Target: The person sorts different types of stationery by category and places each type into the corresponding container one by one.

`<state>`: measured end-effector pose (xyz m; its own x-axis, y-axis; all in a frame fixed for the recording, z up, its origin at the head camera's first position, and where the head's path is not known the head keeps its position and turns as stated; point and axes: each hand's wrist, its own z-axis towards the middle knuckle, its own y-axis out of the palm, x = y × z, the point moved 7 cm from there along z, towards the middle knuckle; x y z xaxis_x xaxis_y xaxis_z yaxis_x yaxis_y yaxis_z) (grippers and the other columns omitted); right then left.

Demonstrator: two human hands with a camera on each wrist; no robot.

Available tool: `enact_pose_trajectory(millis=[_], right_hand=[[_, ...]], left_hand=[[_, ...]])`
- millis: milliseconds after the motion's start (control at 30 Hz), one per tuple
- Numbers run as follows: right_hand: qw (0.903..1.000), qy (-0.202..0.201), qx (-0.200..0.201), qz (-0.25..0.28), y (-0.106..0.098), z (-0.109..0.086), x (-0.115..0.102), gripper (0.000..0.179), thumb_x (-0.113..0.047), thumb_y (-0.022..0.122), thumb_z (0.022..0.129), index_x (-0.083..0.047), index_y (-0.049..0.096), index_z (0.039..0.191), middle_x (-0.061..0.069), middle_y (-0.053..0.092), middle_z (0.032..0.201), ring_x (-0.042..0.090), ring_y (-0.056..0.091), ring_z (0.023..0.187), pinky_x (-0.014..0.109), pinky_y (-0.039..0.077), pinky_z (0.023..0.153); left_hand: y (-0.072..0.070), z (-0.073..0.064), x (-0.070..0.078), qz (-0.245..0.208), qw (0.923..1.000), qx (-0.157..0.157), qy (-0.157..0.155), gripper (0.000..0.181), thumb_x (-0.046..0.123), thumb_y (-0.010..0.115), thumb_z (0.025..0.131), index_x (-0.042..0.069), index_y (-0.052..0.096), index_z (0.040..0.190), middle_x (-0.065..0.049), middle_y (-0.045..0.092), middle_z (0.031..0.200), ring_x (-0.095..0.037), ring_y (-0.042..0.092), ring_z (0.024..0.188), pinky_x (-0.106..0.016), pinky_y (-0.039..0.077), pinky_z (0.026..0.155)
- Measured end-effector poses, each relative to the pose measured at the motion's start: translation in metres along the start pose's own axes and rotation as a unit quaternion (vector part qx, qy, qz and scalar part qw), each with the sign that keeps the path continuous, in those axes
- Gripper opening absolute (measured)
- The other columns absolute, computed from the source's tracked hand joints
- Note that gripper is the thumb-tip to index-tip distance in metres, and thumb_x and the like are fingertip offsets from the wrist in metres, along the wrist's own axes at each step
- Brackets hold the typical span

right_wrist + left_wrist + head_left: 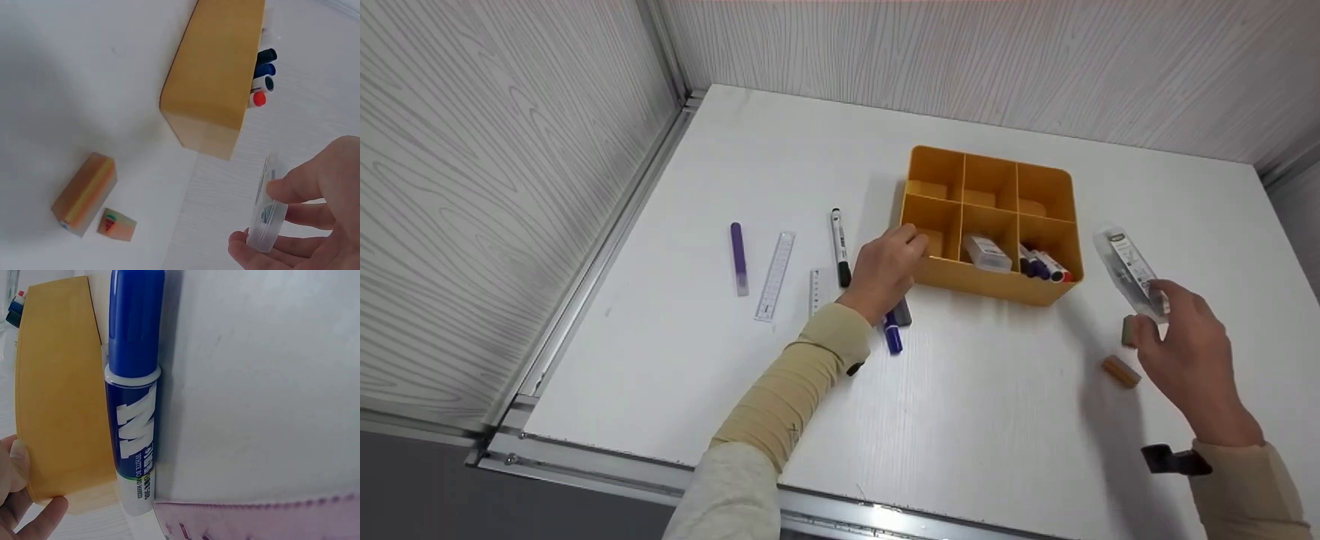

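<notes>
My left hand [885, 270] grips the front left corner of an orange divided organizer box [982, 283]. In the left wrist view, the thumb and fingers sit around that corner of the box [64, 394]. Off to the box's right, my right hand [1189, 352] holds a clear plastic case [1132, 262] with a printed label, pinched at its near end. The right wrist view shows the thumb on one face of the case [269, 219] and fingers behind it. The front middle compartment contains a small clear box [988, 253]; several markers [1042, 266] lean in the front right one.
Two small blocks, one orange-brown [1121, 372] and one greenish [1128, 331], lie near my right hand. Left of the organizer lie a purple pen [739, 255], a clear ruler [776, 274], a partly hidden ruler [817, 289], a black-capped marker [840, 247] and a blue marker [892, 334].
</notes>
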<state>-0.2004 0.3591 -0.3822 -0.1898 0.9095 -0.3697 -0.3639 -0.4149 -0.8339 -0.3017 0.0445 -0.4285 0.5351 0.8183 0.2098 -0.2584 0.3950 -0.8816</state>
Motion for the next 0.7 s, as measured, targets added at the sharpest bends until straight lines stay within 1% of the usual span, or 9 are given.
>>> enact_pose_trajectory(millis=[200,233,300,333,433,467,567,633,700], right_hand=[[0.9985,0.002,-0.051,0.019,0.001,0.009,-0.023,0.049,0.005,0.060,0.090,0.005,0.047,0.138,0.035,0.053,0.131,0.051,0.059,0.104,0.065,0.049,0.079],[0.9981,-0.002,-0.058,0.022,0.001,0.011,-0.028,0.049,0.005,0.060,0.090,0.004,0.047,0.138,0.034,0.054,0.131,0.049,0.059,0.105,0.061,0.051,0.080],[0.9970,-0.018,-0.067,0.033,0.002,0.015,-0.038,0.049,0.005,0.061,0.090,0.003,0.048,0.137,0.032,0.055,0.130,0.047,0.060,0.105,0.037,0.058,0.081],[0.9966,-0.027,-0.069,0.036,0.001,0.018,-0.043,0.048,0.006,0.062,0.089,0.003,0.050,0.136,0.031,0.056,0.129,0.046,0.060,0.105,0.029,0.057,0.079],[0.9955,-0.051,-0.070,0.038,0.002,0.024,-0.056,0.047,0.007,0.064,0.087,0.002,0.053,0.133,0.029,0.059,0.127,0.043,0.063,0.105,0.020,0.055,0.075],[0.9952,-0.055,-0.071,0.038,0.003,0.027,-0.060,0.046,0.007,0.064,0.087,0.002,0.054,0.132,0.028,0.059,0.128,0.043,0.063,0.104,0.023,0.056,0.076],[0.9941,-0.066,-0.079,0.034,0.006,0.032,-0.070,0.044,0.008,0.063,0.086,0.002,0.057,0.130,0.028,0.059,0.127,0.043,0.063,0.104,0.052,0.056,0.079],[0.9929,-0.068,-0.092,0.032,0.009,0.036,-0.075,0.042,0.008,0.062,0.087,0.004,0.058,0.128,0.030,0.059,0.127,0.045,0.061,0.105,0.059,0.054,0.080],[0.9917,-0.069,-0.104,0.032,0.011,0.039,-0.081,0.040,0.008,0.060,0.088,0.006,0.058,0.127,0.032,0.058,0.127,0.046,0.058,0.107,0.060,0.053,0.080]], left_hand=[[0.000,0.000,0.000,0.000,1.0000,0.006,0.000,0.021,-0.005,0.059,0.091,0.009,0.068,0.105,-0.003,0.062,0.098,-0.015,0.059,0.086,-0.021,0.056,0.079],[0.000,0.000,0.000,0.000,1.0000,0.006,0.000,0.021,-0.005,0.059,0.091,0.009,0.068,0.105,-0.003,0.062,0.098,-0.015,0.059,0.086,-0.021,0.056,0.078],[0.000,0.001,0.000,0.001,1.0000,0.007,0.000,0.021,-0.004,0.060,0.091,0.009,0.068,0.105,-0.003,0.062,0.098,-0.014,0.059,0.087,-0.020,0.055,0.078],[0.000,0.001,0.000,0.002,1.0000,0.006,0.000,0.020,-0.004,0.060,0.091,0.009,0.067,0.105,-0.003,0.062,0.098,-0.014,0.059,0.087,-0.020,0.055,0.079],[0.000,0.001,0.001,0.003,1.0000,0.002,0.000,0.019,-0.003,0.060,0.092,0.010,0.067,0.105,-0.003,0.061,0.099,-0.014,0.059,0.088,-0.019,0.055,0.080],[0.000,0.001,0.001,0.003,1.0000,0.000,0.000,0.019,-0.003,0.060,0.092,0.010,0.067,0.105,-0.003,0.061,0.099,-0.014,0.059,0.088,-0.019,0.055,0.080],[-0.001,0.000,0.001,0.001,1.0000,-0.005,-0.001,0.020,-0.003,0.059,0.093,0.010,0.067,0.106,-0.003,0.061,0.099,-0.014,0.058,0.088,-0.019,0.055,0.081],[-0.001,0.000,0.001,0.001,1.0000,-0.006,-0.002,0.021,-0.004,0.059,0.092,0.010,0.067,0.106,-0.002,0.061,0.099,-0.014,0.058,0.088,-0.019,0.055,0.081],[-0.001,0.000,0.001,0.002,1.0000,-0.003,-0.001,0.022,-0.005,0.061,0.090,0.010,0.068,0.105,-0.002,0.061,0.098,-0.014,0.058,0.088,-0.019,0.055,0.081]])
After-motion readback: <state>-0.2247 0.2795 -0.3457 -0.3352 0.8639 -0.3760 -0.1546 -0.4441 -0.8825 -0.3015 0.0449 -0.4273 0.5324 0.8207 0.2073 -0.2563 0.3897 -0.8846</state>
